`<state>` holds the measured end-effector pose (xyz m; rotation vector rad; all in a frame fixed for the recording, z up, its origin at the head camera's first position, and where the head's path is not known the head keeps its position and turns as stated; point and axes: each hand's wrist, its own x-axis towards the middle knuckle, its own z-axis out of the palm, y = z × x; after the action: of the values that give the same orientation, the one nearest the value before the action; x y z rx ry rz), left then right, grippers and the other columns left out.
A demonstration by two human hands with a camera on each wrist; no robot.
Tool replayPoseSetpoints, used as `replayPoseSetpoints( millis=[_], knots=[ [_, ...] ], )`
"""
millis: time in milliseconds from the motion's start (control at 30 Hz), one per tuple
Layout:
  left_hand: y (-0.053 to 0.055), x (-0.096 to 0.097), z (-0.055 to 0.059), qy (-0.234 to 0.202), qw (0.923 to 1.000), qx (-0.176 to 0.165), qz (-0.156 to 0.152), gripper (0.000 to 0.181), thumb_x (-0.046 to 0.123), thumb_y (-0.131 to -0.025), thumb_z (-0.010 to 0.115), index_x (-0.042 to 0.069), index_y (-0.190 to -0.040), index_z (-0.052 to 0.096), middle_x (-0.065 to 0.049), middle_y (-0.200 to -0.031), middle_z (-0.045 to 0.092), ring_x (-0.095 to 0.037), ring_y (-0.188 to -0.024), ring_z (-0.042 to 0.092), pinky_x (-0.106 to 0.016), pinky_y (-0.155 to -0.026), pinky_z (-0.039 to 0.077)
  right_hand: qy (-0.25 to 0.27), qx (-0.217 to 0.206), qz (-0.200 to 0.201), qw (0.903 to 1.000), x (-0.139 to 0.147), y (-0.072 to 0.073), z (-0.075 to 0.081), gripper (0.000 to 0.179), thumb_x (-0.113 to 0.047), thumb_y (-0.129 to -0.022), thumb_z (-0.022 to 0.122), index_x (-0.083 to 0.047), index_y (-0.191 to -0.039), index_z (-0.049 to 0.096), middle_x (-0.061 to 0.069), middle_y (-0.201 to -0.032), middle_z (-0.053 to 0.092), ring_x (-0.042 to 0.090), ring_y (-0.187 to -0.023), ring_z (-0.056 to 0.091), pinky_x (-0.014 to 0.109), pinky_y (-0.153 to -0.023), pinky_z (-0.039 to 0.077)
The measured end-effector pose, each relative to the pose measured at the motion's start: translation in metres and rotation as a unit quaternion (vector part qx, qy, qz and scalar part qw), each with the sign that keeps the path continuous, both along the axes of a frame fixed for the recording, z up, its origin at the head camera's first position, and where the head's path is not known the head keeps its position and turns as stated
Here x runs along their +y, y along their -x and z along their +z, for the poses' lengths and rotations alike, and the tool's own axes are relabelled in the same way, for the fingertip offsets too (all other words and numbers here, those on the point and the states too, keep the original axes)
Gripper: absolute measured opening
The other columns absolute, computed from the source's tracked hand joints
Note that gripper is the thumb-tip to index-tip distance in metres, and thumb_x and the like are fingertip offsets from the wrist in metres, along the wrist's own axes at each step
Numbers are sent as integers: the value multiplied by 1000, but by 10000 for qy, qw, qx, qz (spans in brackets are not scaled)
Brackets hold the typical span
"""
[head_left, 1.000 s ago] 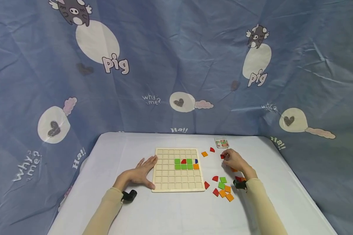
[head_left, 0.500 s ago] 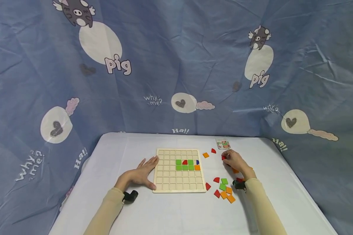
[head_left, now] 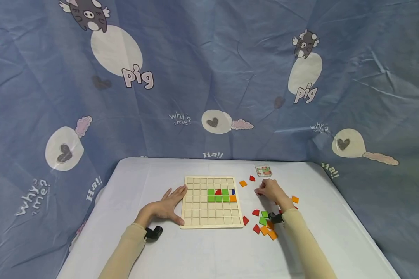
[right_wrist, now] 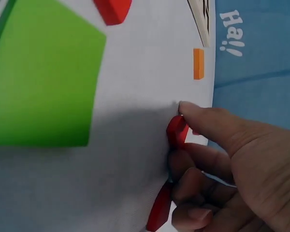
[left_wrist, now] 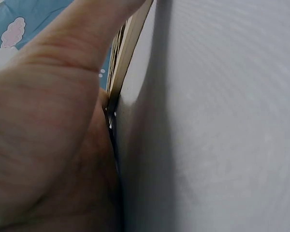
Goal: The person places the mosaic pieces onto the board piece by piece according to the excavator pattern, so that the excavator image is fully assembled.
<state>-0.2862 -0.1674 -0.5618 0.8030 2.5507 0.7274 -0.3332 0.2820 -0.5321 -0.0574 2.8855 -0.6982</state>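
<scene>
A pale wooden grid board (head_left: 195,209) lies on the white table, with green squares, a red quarter-round, an orange square and a blue-and-white tile in its cells. My left hand (head_left: 165,207) rests along its left edge, fingers straight and thumb spread toward the near corner. The left wrist view shows this palm beside the board's side (left_wrist: 123,67). To the right of the board, my right hand (head_left: 270,190) pinches a red tile (right_wrist: 175,129) between thumb and forefinger, low over the table. Another red tile (right_wrist: 159,208) shows right under the curled fingers.
Loose green, red and orange tiles (head_left: 272,235) lie in a group right of the board's near corner. An orange square (head_left: 243,183), a red quarter-round (head_left: 252,178) and a picture card (head_left: 263,170) lie farther back. One orange square (head_left: 295,199) lies right of my right forearm.
My right hand has moved left and slightly nearer, toward the board, still with the red tile. An orange square beyond its wrist now shows more fully. My left hand has stayed put.
</scene>
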Motion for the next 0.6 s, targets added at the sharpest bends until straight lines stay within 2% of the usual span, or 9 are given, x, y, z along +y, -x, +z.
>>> replayPoseSetpoints(
  millis=[167,267,300,433,600],
  knots=[
    [1,0,0,29,10000,7,-41,135,57,-62,84,4,-155,2,-10,-164,-5,-29,-151,-6,-56,-119,-11,47,220,112,9997,2,0,1,19,-24,-91,66,-6,-90,62,4,-77,61,16,-68,53,25,-60,44],
    [1,1,-1,21,10000,-19,-60,135,58,-62,83,4,-155,2,-10,-164,-6,-29,-151,-6,-55,-119,-12,302,476,503,9971,7,-1,1,9,-12,-91,60,-6,-97,64,6,-87,62,18,-75,54,29,-67,47],
    [2,1,-1,8,10000,-21,-60,135,58,-62,84,4,-155,2,-10,-164,-6,-29,-151,-6,-55,-119,-12,410,526,655,9956,9,-1,1,12,-7,-89,58,-6,-99,64,7,-92,62,19,-78,54,31,-70,48],
    [2,0,-3,30,10000,6,-39,135,58,-62,83,4,-155,2,-10,-164,-6,-28,-151,-6,-55,-119,-12,664,319,1199,9901,12,-2,-1,30,7,-80,56,-7,-105,66,8,-106,57,20,-87,50,34,-75,45],
    [2,-2,-3,-2,10000,29,-28,135,59,-61,83,4,-155,2,-10,-164,-5,-29,-151,-6,-55,-119,-11,470,192,1322,9899,13,0,-6,27,4,-82,64,-10,-104,68,2,-97,58,15,-83,52,29,-73,47]
  ],
)
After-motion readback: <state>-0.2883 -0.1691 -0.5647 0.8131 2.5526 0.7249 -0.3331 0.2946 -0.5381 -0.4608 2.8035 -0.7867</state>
